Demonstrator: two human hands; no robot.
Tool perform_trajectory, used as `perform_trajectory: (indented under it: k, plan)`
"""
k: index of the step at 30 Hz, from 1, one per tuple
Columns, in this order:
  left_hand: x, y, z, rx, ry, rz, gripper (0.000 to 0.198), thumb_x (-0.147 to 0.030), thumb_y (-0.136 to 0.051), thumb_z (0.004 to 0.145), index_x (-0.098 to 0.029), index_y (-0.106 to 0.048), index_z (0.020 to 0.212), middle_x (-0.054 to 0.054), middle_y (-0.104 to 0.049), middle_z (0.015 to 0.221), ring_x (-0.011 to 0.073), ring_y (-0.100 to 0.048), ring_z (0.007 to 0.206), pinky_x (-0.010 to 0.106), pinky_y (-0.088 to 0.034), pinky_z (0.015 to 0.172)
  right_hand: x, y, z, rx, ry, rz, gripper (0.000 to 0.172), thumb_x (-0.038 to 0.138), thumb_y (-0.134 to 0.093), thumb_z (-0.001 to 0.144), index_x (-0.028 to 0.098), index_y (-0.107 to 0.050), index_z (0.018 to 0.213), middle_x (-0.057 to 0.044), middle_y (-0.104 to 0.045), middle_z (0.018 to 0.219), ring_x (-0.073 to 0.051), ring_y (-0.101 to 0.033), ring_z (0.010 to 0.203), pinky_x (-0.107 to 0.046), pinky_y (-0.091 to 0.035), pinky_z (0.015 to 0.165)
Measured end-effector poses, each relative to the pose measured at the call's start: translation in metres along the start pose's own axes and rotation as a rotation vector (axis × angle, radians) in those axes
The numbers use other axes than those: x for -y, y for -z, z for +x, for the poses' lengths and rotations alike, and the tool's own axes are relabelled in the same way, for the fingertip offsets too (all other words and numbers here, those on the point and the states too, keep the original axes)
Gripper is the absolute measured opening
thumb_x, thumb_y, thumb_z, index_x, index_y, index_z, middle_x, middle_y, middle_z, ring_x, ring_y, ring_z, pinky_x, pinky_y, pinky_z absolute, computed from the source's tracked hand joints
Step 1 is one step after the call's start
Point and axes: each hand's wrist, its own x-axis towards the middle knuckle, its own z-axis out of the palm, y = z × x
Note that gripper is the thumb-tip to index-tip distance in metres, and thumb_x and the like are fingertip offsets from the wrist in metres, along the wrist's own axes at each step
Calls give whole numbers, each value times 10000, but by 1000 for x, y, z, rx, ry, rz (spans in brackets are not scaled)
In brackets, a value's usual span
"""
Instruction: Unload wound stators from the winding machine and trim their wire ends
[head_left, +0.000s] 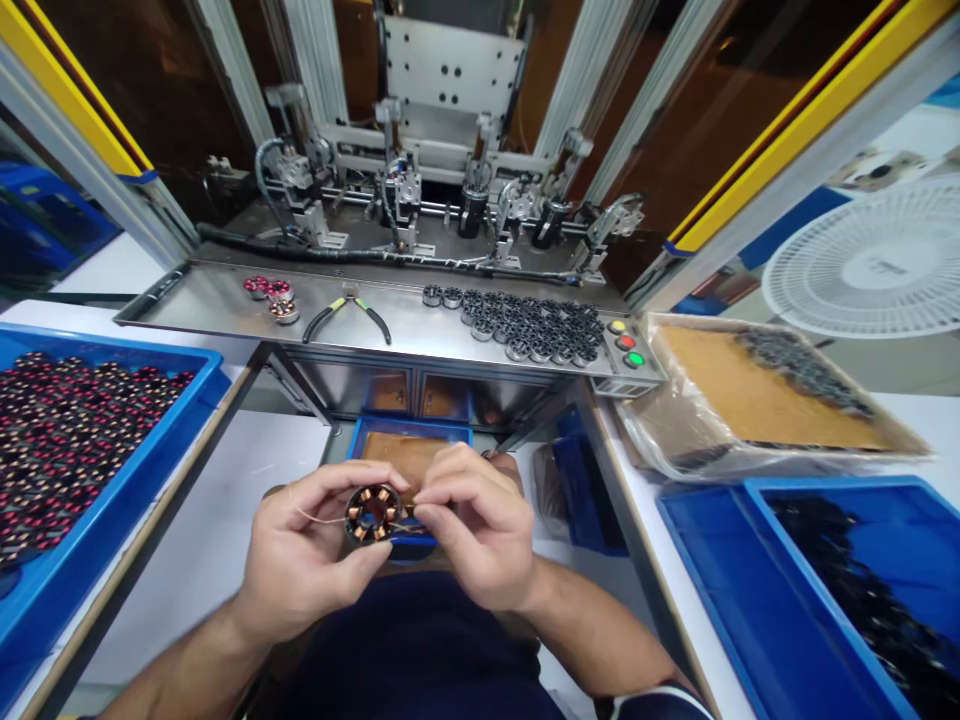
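Note:
My left hand [304,555] is closed around a small round motor stator [373,513] with copper windings, held at the bottom centre near my body. My right hand [472,525] pinches at the stator's right side, its fingers pressed together on thin copper wire ends. A fine wire strand [319,518] loops across my left fingers. Both hands hover over a small blue tray [409,432] with a brown liner under the machine's shelf.
A steel shelf [217,300] carries pliers [346,313], a few wound stators [271,295] and several bare cores [529,325], with coloured buttons [625,342] at its right end. Blue bins of stators sit at left [82,440] and right [847,590]. A cardboard tray [765,395] and fan [870,262] lie right.

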Motion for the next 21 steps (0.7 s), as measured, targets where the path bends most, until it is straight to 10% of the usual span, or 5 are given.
perform_trajectory:
  k: [9, 21]
  plan:
    - [11, -4, -7, -88, -115, 134, 520, -1, -730, 689, -257, -660, 1136, 8, -720, 1071, 134, -699, 915, 193, -563, 854, 9, -12, -11, -105, 135, -68, 177, 62, -630, 811, 151, -672, 957, -71, -664, 737, -174, -605, 696, -361, -522, 654]
    - [7, 1, 0, 141, 329, -327, 367, -288, -806, 706, -250, -712, 1059, 30, -746, 911, 136, -700, 773, 160, -549, 705, 0, 17, 26, 215, 282, -105, 215, 333, -697, 859, 143, -693, 960, -101, -665, 910, -172, -628, 836, -377, -524, 756]
